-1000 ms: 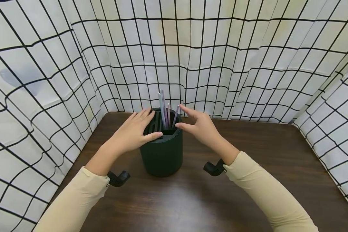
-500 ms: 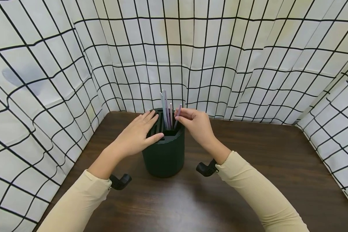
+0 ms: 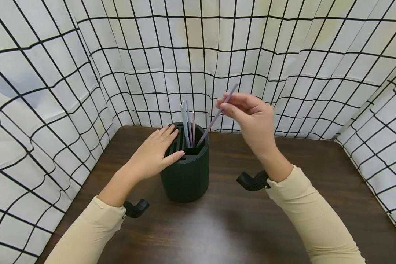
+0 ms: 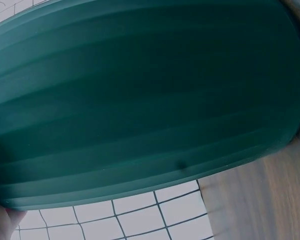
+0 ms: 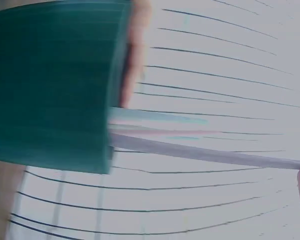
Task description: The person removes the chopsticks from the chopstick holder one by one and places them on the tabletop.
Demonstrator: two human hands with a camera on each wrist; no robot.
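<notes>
A dark green, round holder (image 3: 184, 179) stands upright on the table, with a slotted top (image 3: 176, 141) on its left and an open compartment on its right. My left hand (image 3: 153, 150) lies over the slotted side, fingers spread and thumb at the near rim. My right hand (image 3: 255, 121) pinches a thin lilac stick (image 3: 214, 119) near its upper end, up and right of the holder. The stick leans right, its lower end still inside the compartment. Several other pale blue and pink sticks (image 3: 186, 123) stand there. The holder's wall (image 4: 139, 100) fills most of the left wrist view.
Under the holder is a dark brown wooden table (image 3: 303, 183). White cloth walls with a black grid (image 3: 237, 44) rise at the back and both sides. Each wrist wears a small black camera mount (image 3: 252, 180).
My right hand first closed its fingertips on the lilac stick, then rose to the right, drawing much of the stick upward. My left hand stays on the holder.
</notes>
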